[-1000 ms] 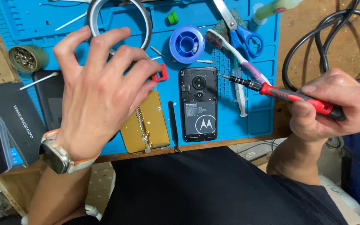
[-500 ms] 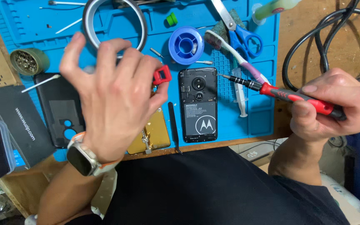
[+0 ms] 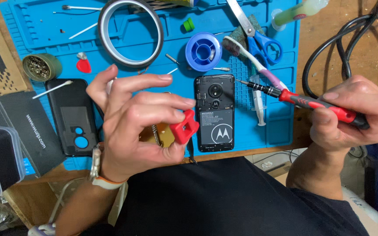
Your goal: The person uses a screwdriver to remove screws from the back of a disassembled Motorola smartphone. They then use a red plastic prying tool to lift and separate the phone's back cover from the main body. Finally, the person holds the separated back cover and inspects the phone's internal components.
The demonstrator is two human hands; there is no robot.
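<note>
Since the earlier frames, the left hand [image 3: 141, 126] has drawn back toward the body and lifted off the mat, so the black phone case [image 3: 73, 116] and the red pick [image 3: 83, 65] it covered now show. Nearest, that hand pinches a small red block-shaped tool [image 3: 184, 126] between thumb and forefinger, the other fingers spread loosely above it; a gold-coloured plate [image 3: 165, 134] lies mostly hidden behind the palm. The right hand [image 3: 351, 116] is closed around the red screwdriver [image 3: 316, 103], much as before, its dark tip resting just beside the upper right edge of the opened phone [image 3: 214, 112]. The phone lies on the blue work mat [image 3: 281, 131] with its back cover off and the battery and camera module exposed; I would judge the opening done and the inner disassembly barely begun, though whether any screws are out is too small to tell. Farther off lie a toothbrush [image 3: 252, 59], a blue spool [image 3: 203, 51], a tape ring [image 3: 131, 30], scissors [image 3: 259, 37] and a green tin [image 3: 42, 67]. Black cables [image 3: 329, 48] run off the right edge, and a dark box [image 3: 27, 126] at left is partly cut off.
</note>
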